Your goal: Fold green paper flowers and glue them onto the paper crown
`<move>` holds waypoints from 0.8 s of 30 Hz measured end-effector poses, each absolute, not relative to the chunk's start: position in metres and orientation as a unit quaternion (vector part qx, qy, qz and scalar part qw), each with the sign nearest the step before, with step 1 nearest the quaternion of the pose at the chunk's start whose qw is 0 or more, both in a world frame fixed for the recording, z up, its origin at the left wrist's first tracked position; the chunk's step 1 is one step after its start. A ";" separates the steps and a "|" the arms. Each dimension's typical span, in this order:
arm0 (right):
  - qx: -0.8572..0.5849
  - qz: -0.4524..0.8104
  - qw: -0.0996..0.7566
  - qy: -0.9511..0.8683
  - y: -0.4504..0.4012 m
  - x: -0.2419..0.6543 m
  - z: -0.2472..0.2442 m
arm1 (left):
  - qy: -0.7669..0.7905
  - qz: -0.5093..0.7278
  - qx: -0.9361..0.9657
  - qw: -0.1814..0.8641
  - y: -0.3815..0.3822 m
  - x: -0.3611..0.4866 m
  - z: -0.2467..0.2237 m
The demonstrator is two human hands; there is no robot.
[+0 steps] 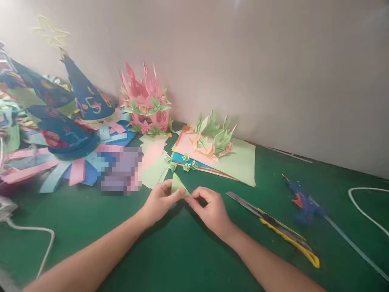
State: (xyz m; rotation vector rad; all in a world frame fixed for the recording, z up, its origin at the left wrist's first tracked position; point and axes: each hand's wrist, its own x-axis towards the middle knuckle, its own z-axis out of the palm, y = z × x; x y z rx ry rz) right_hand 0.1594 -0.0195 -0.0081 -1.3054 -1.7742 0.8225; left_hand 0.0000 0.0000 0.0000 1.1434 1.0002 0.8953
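Observation:
A small piece of light green folded paper [177,184], roughly triangular, is held up between my hands over the green table [170,259]. My left hand [164,196] grips its left and lower part, with the thumb across the front. At the paper's lower right corner, my right hand [209,207] pinches with thumb and forefinger. Just beyond my hands lie several small green paper roses [187,166]. Behind them a crown of green folded leaves and peach flowers [219,134] sits on a stack of coloured paper sheets [243,162].
To the right lie a yellow utility knife [288,235] with its blade out and a blue glue gun [306,202]. A pink paper crown [146,101] stands at the back. Blue cone hats [88,93] and paper strips [77,170] crowd the left; a white cable [50,239] lies nearer.

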 end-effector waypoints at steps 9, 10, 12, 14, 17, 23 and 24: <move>-0.506 0.310 0.383 -0.708 -0.022 0.161 -0.007 | 0.411 0.386 0.510 0.650 0.001 -0.007 0.004; -0.509 0.328 0.386 -0.696 -0.022 0.161 -0.007 | 0.407 0.392 0.503 0.654 0.001 -0.007 0.005; -0.514 0.367 0.393 -0.669 -0.022 0.162 -0.006 | 0.410 0.404 0.479 0.662 0.001 -0.006 0.006; -0.516 0.400 0.400 -0.643 -0.021 0.162 -0.005 | 0.421 0.416 0.452 0.668 0.001 -0.005 0.006; -0.516 0.439 0.408 -0.612 -0.020 0.162 -0.003 | 0.421 0.428 0.420 0.681 0.001 -0.004 0.006; -0.525 0.420 0.405 -0.620 -0.019 0.163 -0.002 | 0.407 0.424 0.418 0.693 -0.001 -0.005 0.003; -0.526 0.409 0.404 -0.626 -0.019 0.163 -0.003 | 0.405 0.426 0.420 0.691 -0.002 -0.005 0.003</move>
